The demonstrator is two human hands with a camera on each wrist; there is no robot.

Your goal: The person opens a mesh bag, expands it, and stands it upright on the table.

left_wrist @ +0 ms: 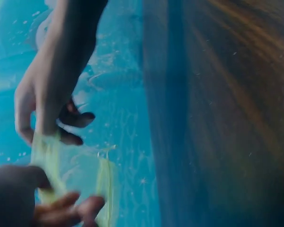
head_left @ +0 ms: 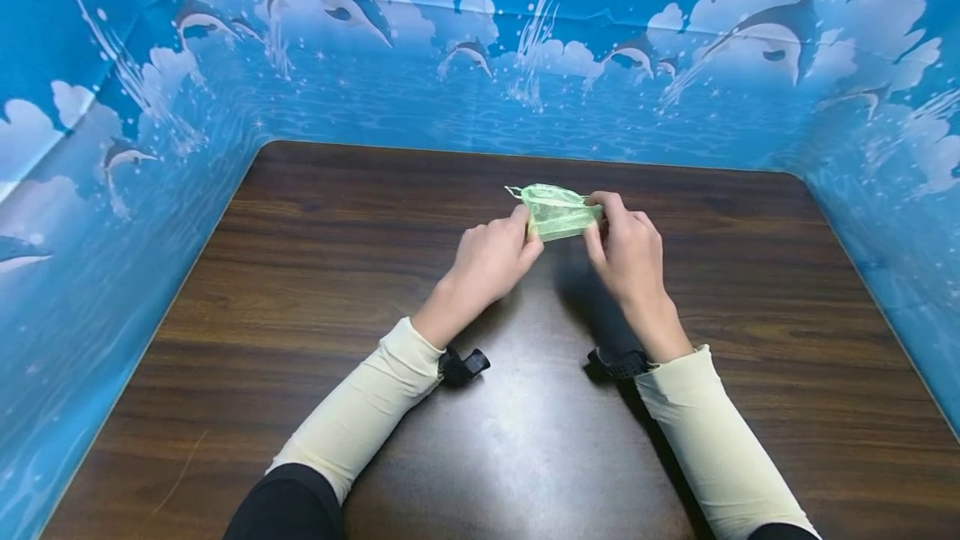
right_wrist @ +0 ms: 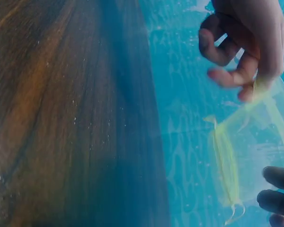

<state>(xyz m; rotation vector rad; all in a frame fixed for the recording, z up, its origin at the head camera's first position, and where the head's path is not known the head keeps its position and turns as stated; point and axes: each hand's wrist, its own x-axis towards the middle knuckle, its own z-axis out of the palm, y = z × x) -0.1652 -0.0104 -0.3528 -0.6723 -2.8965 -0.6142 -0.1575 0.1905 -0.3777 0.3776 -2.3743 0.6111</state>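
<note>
A sheer pale-green drawstring pouch (head_left: 557, 222) is stretched between both hands above the far middle of the table. My left hand (head_left: 491, 257) pinches its left edge between thumb and fingers. On the right edge, the thumb and fingers of my right hand (head_left: 628, 252) grip the cloth. A thin cord loop (head_left: 513, 191) sticks out at the pouch's upper left. The left wrist view shows the see-through fabric (left_wrist: 78, 165) spanning the two hands. In the right wrist view, a yellowish gathered band (right_wrist: 226, 165) runs along one side of it, with small cord loops at its ends.
Beneath the hands is a dark wooden table (head_left: 315, 273) with a glossy patch of light in the middle. A blue dolphin-print cloth (head_left: 390, 98) walls in its back and both sides. Each wrist wears a black strap with a camera (head_left: 463, 366).
</note>
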